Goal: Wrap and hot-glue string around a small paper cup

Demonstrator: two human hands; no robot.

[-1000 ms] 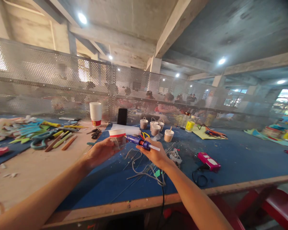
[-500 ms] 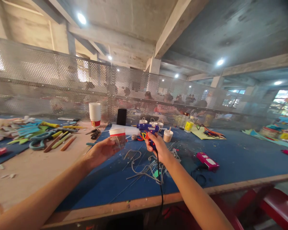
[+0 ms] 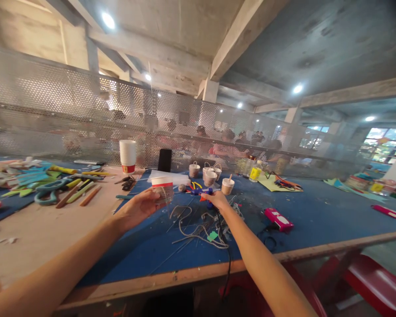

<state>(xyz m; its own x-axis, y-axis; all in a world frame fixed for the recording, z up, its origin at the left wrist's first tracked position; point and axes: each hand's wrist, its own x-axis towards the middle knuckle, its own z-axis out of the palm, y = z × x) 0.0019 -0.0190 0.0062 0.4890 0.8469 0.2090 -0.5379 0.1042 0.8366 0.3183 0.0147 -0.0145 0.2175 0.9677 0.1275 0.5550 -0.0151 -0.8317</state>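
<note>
My left hand (image 3: 145, 206) is closed around a paper cup (image 3: 162, 181) with a white rim and a red band. Grey cord covers part of the cup's lower side, and my fingers hide the rest. My right hand (image 3: 220, 199) grips a blue glue gun (image 3: 198, 192), low over the table, its nozzle pointing left. A black cable runs down from the gun past the table's front edge. Beneath my right hand lies a loose tangle of grey cord (image 3: 198, 235) with a green scrap (image 3: 212, 236) on it.
Small cord-covered cups (image 3: 210, 178) with handles stand behind the gun, near a cup holding a stick (image 3: 228, 186). A stack of paper cups (image 3: 128, 154), a phone (image 3: 165, 160), scissors (image 3: 49, 190), a yellow-labelled bottle (image 3: 255, 172) and a magenta box (image 3: 279, 219) surround them. A perforated screen (image 3: 171, 127) closes the back.
My right hand has lowered the glue gun towards the table, so the small cups behind it show fully. My left hand still holds the cup in nearly the same place.
</note>
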